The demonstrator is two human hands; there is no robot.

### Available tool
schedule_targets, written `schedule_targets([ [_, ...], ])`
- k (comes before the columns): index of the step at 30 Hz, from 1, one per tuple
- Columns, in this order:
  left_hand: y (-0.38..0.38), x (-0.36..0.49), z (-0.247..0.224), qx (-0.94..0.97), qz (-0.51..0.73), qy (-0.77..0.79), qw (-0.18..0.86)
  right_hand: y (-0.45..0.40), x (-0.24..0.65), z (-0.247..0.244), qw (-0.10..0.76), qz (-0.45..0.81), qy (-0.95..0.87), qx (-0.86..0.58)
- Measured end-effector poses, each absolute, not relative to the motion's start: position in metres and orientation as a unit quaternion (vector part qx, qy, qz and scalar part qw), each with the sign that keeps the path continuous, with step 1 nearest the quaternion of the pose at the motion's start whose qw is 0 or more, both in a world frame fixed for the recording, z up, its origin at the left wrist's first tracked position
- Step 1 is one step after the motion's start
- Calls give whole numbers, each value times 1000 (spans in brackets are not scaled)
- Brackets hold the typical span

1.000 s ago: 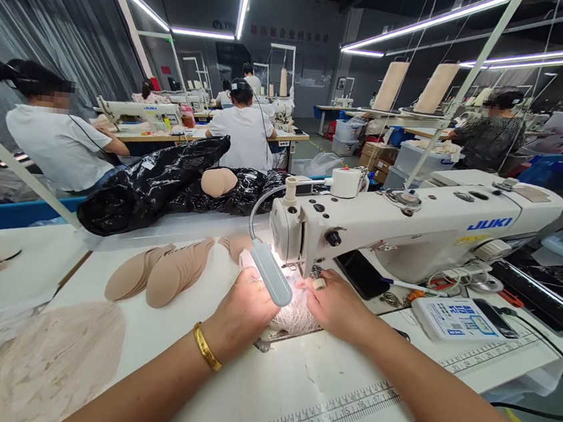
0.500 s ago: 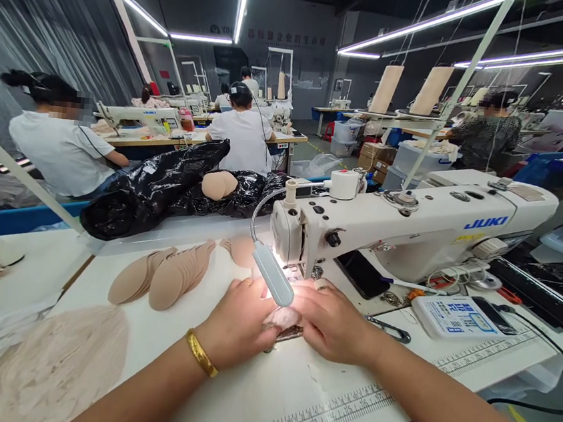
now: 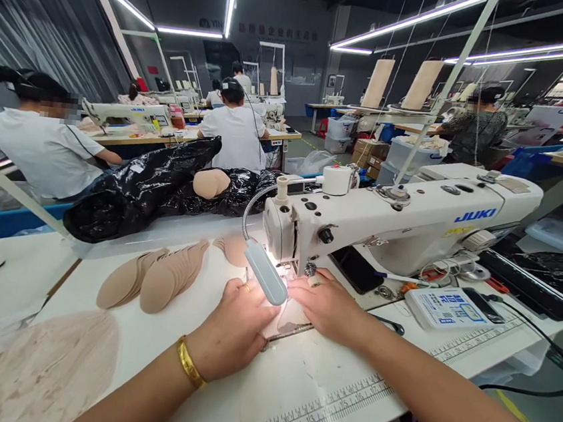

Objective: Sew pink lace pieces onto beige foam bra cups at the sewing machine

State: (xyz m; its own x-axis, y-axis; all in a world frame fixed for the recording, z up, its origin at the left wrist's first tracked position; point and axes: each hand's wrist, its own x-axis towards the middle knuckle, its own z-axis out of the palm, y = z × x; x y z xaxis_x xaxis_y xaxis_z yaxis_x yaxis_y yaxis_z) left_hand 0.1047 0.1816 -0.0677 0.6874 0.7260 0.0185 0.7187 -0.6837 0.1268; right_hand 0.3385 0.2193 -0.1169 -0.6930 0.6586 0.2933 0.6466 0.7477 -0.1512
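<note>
A small pale pink fabric piece (image 3: pixel 295 314) lies under the needle end of a white sewing machine (image 3: pixel 396 213), lit brightly by a grey gooseneck lamp (image 3: pixel 265 273). My left hand (image 3: pixel 235 330), with a gold bangle at its wrist, is closed on the fabric's left side. The lamp head hides some of its fingertips. From the right, my right hand (image 3: pixel 330 309) rests its fingers flat on the fabric close to the presser foot, holding nothing between them. The needle and the stitching are hidden.
Fanned beige oval pads (image 3: pixel 171 276) lie left of the machine, behind a pile of beige mesh fabric (image 3: pixel 51 365). A black phone (image 3: pixel 357 270) and a white box (image 3: pixel 452 309) sit to the right. Black plastic bags (image 3: pixel 149 177) stand behind. Co-workers sit at other machines.
My right hand has drawn slightly away from my left, its fingers now flatter, exposing more fabric between them. The whole view has shifted a little.
</note>
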Motion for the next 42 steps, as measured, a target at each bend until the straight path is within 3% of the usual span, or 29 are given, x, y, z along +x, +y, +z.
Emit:
schedule_targets([
  [23, 201, 94, -86, 925, 137, 351, 41, 219, 335, -109, 111, 49, -902, -415],
  [42, 202, 99, -73, 925, 134, 349, 72, 216, 336, -115, 155, 32, -900, -406],
])
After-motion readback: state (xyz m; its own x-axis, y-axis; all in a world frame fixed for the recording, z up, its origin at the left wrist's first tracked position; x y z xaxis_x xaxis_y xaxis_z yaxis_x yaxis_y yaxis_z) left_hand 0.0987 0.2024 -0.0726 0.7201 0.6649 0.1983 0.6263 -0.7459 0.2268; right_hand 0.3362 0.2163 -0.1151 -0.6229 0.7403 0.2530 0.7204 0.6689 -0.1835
